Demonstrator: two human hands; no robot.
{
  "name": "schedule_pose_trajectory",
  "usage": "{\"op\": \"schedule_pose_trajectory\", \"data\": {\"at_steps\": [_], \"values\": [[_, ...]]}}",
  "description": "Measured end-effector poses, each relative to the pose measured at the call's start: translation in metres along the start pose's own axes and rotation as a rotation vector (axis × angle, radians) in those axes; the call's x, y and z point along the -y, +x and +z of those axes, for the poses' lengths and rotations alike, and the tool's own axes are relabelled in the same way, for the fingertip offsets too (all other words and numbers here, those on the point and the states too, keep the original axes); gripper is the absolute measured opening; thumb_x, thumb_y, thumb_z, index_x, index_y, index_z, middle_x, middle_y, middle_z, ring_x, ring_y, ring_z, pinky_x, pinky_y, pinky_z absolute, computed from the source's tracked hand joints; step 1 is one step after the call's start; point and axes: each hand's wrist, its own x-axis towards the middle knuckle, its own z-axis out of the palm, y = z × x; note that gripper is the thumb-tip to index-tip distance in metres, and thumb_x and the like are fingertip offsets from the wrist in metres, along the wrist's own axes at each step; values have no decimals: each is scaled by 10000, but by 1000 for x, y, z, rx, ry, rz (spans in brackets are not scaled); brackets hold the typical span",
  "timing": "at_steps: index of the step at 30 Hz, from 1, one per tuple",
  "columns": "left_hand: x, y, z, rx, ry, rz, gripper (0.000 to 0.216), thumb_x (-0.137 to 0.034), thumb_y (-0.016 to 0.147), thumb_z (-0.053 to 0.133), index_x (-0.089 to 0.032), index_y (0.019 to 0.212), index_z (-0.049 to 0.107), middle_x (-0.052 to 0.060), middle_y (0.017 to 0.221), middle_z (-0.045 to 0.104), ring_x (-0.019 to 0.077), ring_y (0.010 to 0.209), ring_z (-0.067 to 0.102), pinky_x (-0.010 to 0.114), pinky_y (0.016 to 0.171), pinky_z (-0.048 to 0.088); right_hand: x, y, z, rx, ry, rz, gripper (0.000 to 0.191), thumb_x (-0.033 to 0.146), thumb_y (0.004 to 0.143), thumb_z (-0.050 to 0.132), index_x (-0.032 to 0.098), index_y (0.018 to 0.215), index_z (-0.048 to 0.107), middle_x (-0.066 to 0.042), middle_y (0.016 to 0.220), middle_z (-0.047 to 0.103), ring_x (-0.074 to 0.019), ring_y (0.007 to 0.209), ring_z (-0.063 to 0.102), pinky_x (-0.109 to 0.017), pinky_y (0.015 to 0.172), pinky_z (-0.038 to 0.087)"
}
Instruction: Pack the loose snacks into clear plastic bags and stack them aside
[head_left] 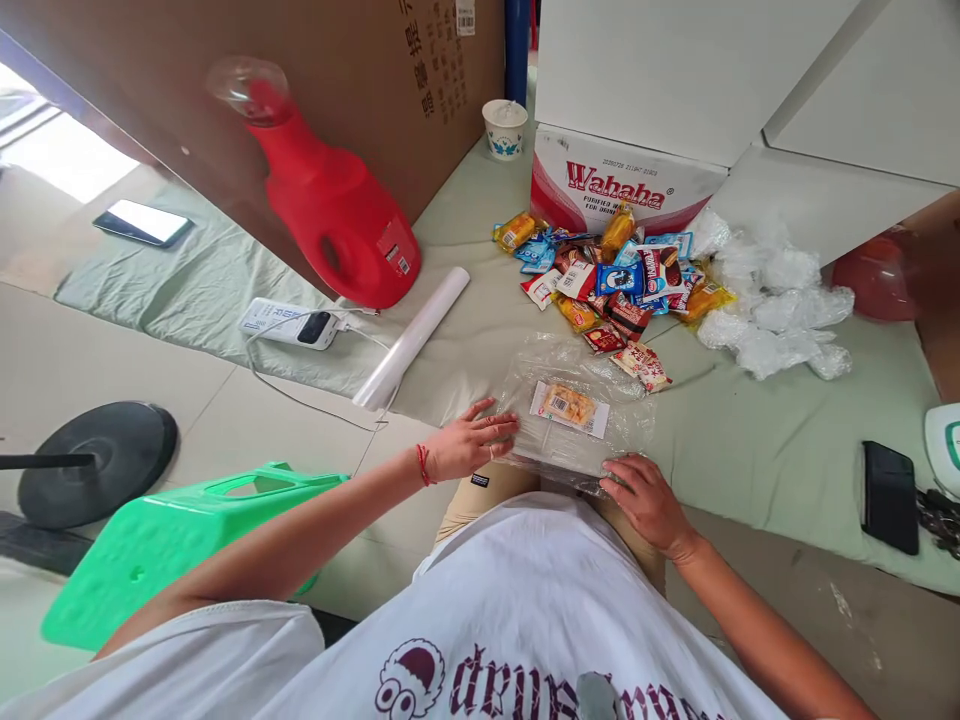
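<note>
A clear plastic bag lies flat on the green cloth in front of me, with one snack packet inside it. My left hand rests at the bag's left edge, fingers stretched flat on the plastic. At the bag's near right corner my right hand presses down, with its fingers curled onto the plastic. Just beyond the bag lies a pile of several colourful snack packets.
Crumpled clear bags lie right of the snacks, before a Wahaha carton. A plastic roll, red jug, power bank and paper cup sit left. A green stool stands near left, a black phone right.
</note>
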Motion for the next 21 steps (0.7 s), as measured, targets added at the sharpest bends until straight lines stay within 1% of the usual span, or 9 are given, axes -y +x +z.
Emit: {"op": "schedule_pose_trajectory", "data": {"at_steps": [2, 4, 7, 9, 11, 13, 16, 18, 21], "values": [[5, 8, -12, -54, -128, -43, 219, -239, 1026, 501, -234, 1109, 703, 104, 1245, 747, 213, 1288, 642, 480, 1198, 409, -7, 10, -10, 12, 188, 120, 268, 195, 998, 540, 301, 1162, 723, -49, 1118, 759, -213, 1042, 687, -427, 960, 567], [10, 19, -27, -102, -257, -130, 220, -298, 1028, 515, -212, 1054, 716, 109, 1120, 775, 204, 1158, 703, 399, 1085, 510, -16, 24, -24, 39, 397, 306, 219, 295, 1021, 528, 277, 1139, 711, -45, 1011, 764, -189, 928, 712, -346, 862, 584], [22, 44, -46, -135, -361, -361, 295, -430, 999, 542, -203, 1013, 729, 99, 1041, 774, 200, 981, 733, 330, 916, 570, -35, 46, -41, 20, 598, 580, 269, 455, 1008, 539, 236, 1059, 686, -33, 873, 734, -176, 801, 702, -296, 764, 572], [31, 62, -50, -142, -317, -535, 335, -477, 968, 541, -205, 995, 734, 85, 1012, 765, 211, 932, 719, 334, 878, 565, -50, 59, -46, 17, 600, 685, 344, 524, 990, 521, 214, 977, 670, -20, 769, 687, -175, 702, 654, -291, 679, 547], [40, 80, -45, -124, -198, -682, 302, -439, 932, 547, -201, 940, 733, 85, 929, 748, 251, 947, 690, 373, 886, 549, -62, 69, -47, 71, 459, 741, 344, 508, 977, 509, 205, 931, 665, -12, 714, 650, -175, 633, 600, -292, 614, 505], [47, 92, -35, -100, -58, -793, 239, -387, 874, 592, -190, 904, 725, 108, 887, 721, 304, 998, 651, 427, 912, 528, -70, 76, -50, 119, 201, 751, 275, 430, 948, 537, 201, 964, 688, -37, 773, 668, -193, 658, 596, -307, 615, 481], [49, 100, -24, -163, 94, -911, 329, -360, 791, 689, -162, 1053, 707, 162, 1099, 680, 356, 1120, 579, 490, 981, 490, -75, 91, -60, 61, -149, 657, 285, 333, 931, 552, 192, 1121, 711, -113, 981, 687, -262, 863, 630, -369, 732, 501], [46, 99, -26, -254, 139, -958, 451, -329, 768, 719, -140, 1174, 667, 184, 1243, 616, 373, 1196, 527, 512, 1028, 462, -75, 111, -65, -14, -219, 538, 312, 315, 967, 513, 182, 1166, 713, -140, 1056, 678, -301, 988, 612, -417, 836, 506], [31, 90, -37, -443, 220, -975, 396, -233, 826, 640, -124, 1207, 647, 190, 1287, 576, 365, 1240, 498, 532, 1087, 412, -77, 156, -59, 14, -140, 352, 314, 274, 1003, 460, 202, 1148, 729, -120, 1084, 692, -302, 1068, 599, -425, 906, 500]]}}
